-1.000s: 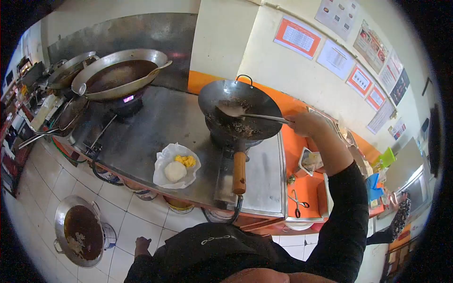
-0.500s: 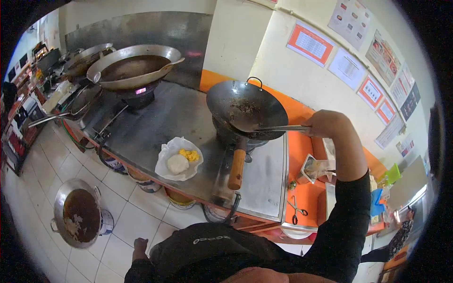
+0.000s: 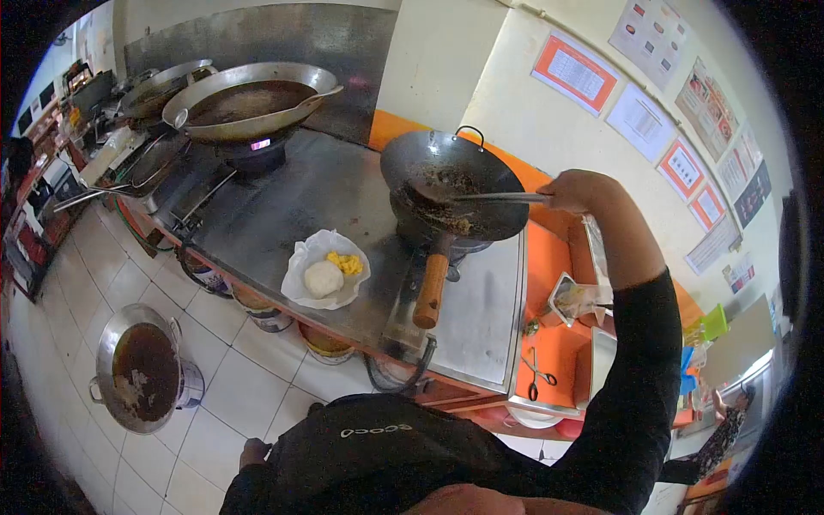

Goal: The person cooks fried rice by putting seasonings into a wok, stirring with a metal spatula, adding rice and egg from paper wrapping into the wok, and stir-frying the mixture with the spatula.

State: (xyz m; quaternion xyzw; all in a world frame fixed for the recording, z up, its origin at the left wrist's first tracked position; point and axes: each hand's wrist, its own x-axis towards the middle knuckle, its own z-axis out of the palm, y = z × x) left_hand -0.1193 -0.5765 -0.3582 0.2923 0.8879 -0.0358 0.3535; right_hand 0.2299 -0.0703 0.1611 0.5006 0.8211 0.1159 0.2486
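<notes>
My right hand is closed around the metal handle of a ladle. The ladle's bowl rests inside a dark wok, against brown food bits. The wok has a wooden handle pointing toward me and sits on a burner. My left hand hangs low beside my body, away from the counter. Its fingers look curled, with nothing seen in them. Left of the wok, a paper-lined dish bears a mound of white rice and yellow egg.
A wide pan of dark oil stands on the back left burner. Another oil pan is low over the tiled floor at left. Scissors and a metal food container lie on the orange counter at right. A person's arm shows far right.
My right hand has moved the ladle left and up within the wok. Brown food bits now show nearer the wok's front. The view has shifted slightly.
</notes>
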